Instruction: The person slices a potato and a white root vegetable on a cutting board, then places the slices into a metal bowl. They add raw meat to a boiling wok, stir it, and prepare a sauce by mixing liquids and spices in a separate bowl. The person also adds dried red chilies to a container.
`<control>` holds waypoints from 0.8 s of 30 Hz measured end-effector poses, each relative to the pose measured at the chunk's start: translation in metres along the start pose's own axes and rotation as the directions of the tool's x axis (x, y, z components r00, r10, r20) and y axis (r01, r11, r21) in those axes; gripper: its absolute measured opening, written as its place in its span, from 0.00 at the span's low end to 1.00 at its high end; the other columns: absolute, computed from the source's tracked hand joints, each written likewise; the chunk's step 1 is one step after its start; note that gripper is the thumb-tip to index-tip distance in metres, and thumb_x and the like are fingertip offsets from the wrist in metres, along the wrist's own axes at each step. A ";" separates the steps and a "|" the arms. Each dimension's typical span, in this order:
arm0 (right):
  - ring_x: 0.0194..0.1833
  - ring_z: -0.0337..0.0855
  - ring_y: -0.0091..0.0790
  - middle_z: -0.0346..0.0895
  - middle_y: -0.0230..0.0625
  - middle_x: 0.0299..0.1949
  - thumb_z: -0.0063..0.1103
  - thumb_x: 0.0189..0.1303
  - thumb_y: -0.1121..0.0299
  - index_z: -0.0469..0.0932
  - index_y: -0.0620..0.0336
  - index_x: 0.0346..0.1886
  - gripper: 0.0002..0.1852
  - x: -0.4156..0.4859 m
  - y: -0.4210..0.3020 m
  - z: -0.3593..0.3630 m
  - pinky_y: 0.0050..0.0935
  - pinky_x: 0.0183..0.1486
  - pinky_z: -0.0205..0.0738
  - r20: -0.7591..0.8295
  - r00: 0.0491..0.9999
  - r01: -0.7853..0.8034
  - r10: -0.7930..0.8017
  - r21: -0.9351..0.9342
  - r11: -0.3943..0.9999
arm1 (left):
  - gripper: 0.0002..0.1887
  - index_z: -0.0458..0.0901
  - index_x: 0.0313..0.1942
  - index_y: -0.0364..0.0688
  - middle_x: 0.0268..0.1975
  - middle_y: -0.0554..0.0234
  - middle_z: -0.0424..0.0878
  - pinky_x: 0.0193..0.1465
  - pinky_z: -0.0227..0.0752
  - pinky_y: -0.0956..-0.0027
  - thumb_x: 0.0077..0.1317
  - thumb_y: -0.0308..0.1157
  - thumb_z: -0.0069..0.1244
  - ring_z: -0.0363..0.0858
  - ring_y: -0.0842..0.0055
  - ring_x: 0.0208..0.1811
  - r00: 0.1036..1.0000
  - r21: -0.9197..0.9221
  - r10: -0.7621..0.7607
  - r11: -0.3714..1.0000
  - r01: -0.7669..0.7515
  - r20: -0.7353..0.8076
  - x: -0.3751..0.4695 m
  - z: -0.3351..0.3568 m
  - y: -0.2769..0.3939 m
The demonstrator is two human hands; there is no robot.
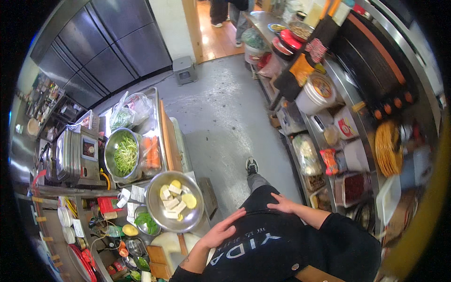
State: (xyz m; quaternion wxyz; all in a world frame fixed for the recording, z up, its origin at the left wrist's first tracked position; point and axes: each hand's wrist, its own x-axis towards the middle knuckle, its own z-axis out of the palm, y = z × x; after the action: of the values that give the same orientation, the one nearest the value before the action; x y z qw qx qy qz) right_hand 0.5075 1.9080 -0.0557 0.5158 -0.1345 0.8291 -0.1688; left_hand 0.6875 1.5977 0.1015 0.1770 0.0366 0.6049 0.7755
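Over the front of a black apron [260,236] with white lettering are both my hands. My left hand [222,229] is held flat with its thumb apart and nothing in it. Fingers spread, my right hand [282,203] rests at the apron's upper folds, also holding nothing. To the left of my left hand stands a steel bowl [198,211] with pale blocks, probably tofu [171,203], and yellow slices [189,201]. Below that bowl lies a round cutting board [162,241], with a cleaver [174,255] on it.
Farther along the left counter are a bowl of sprouts [125,155] and bagged carrots [151,151]. A smaller bowl holds green leaves [146,222]. Shelving [347,132] with tubs runs along the right. A grey step stool [185,70] stands by the doorway, where other people's legs [241,26] show.
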 end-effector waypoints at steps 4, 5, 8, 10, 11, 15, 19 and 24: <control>0.81 0.42 0.59 0.43 0.57 0.81 0.54 0.60 0.28 0.54 0.44 0.81 0.51 0.101 -0.050 -0.080 0.53 0.79 0.45 0.032 0.996 0.079 -0.079 0.015 0.997 | 0.34 0.62 0.75 0.39 0.80 0.54 0.56 0.81 0.40 0.61 0.78 0.51 0.42 0.47 0.66 0.82 0.999 -0.030 -0.017 0.999 0.015 -0.048 0.082 -0.073 0.029; 0.80 0.45 0.58 0.48 0.56 0.79 0.53 0.61 0.28 0.56 0.45 0.80 0.50 0.129 -0.065 -0.107 0.52 0.79 0.47 0.058 0.994 0.093 -0.090 -0.037 0.995 | 0.33 0.63 0.75 0.39 0.80 0.54 0.56 0.81 0.41 0.61 0.79 0.51 0.41 0.48 0.66 0.82 0.997 -0.033 -0.024 0.999 0.022 -0.079 0.103 -0.092 0.039; 0.70 0.69 0.54 0.74 0.52 0.67 0.56 0.65 0.37 0.70 0.54 0.72 0.40 0.200 -0.125 -0.186 0.46 0.72 0.64 0.124 0.982 0.168 -0.140 -0.252 0.953 | 0.26 0.69 0.72 0.41 0.79 0.55 0.59 0.80 0.44 0.62 0.78 0.39 0.45 0.51 0.67 0.81 0.980 -0.081 -0.055 0.996 0.040 -0.189 0.153 -0.140 0.079; 0.62 0.77 0.55 0.79 0.54 0.59 0.58 0.65 0.43 0.75 0.59 0.65 0.34 0.239 -0.176 -0.242 0.47 0.66 0.71 0.295 0.931 0.342 -0.215 -0.503 0.794 | 0.24 0.72 0.70 0.43 0.79 0.57 0.59 0.79 0.46 0.62 0.76 0.31 0.48 0.52 0.67 0.81 0.965 -0.099 -0.070 0.994 0.046 -0.253 0.179 -0.176 0.104; 0.58 0.81 0.55 0.81 0.55 0.56 0.59 0.65 0.47 0.78 0.61 0.62 0.31 0.259 -0.207 -0.269 0.47 0.63 0.74 0.380 0.898 0.424 -0.222 -0.615 0.665 | 0.24 0.72 0.70 0.44 0.79 0.57 0.59 0.79 0.47 0.62 0.76 0.31 0.48 0.52 0.67 0.81 0.955 -0.099 -0.081 0.994 0.055 -0.284 0.189 -0.195 0.113; 0.61 0.77 0.58 0.79 0.57 0.59 0.60 0.65 0.54 0.75 0.64 0.64 0.30 0.358 -0.357 -0.352 0.49 0.64 0.73 0.413 0.901 0.407 -0.132 -0.701 0.585 | 0.24 0.71 0.71 0.45 0.79 0.58 0.59 0.80 0.48 0.62 0.75 0.31 0.48 0.53 0.68 0.81 0.913 -0.065 -0.059 0.997 0.036 -0.404 0.217 -0.289 0.122; 0.54 0.82 0.56 0.83 0.55 0.50 0.58 0.65 0.59 0.81 0.65 0.51 0.19 0.455 -0.492 -0.407 0.49 0.57 0.77 0.349 0.788 0.584 -0.508 -0.685 0.435 | 0.26 0.66 0.74 0.43 0.79 0.58 0.59 0.80 0.45 0.64 0.78 0.37 0.44 0.52 0.69 0.80 0.858 -0.152 -0.033 0.987 -0.052 -0.512 0.242 -0.398 0.109; 0.59 0.80 0.55 0.81 0.55 0.57 0.61 0.63 0.56 0.80 0.64 0.59 0.26 0.548 -0.631 -0.472 0.45 0.62 0.74 0.292 0.809 0.562 -0.510 -0.638 0.526 | 0.30 0.59 0.77 0.43 0.79 0.62 0.57 0.81 0.42 0.65 0.82 0.49 0.35 0.50 0.71 0.81 0.813 -0.274 -0.053 0.952 -0.134 -0.580 0.273 -0.545 0.140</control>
State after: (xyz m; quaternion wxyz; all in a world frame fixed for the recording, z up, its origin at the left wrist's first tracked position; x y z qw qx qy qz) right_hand -0.1234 1.1848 -0.0408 0.3760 -0.5725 0.7285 0.0120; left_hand 0.2526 1.1519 0.0465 -0.0294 -0.2161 0.5029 0.8364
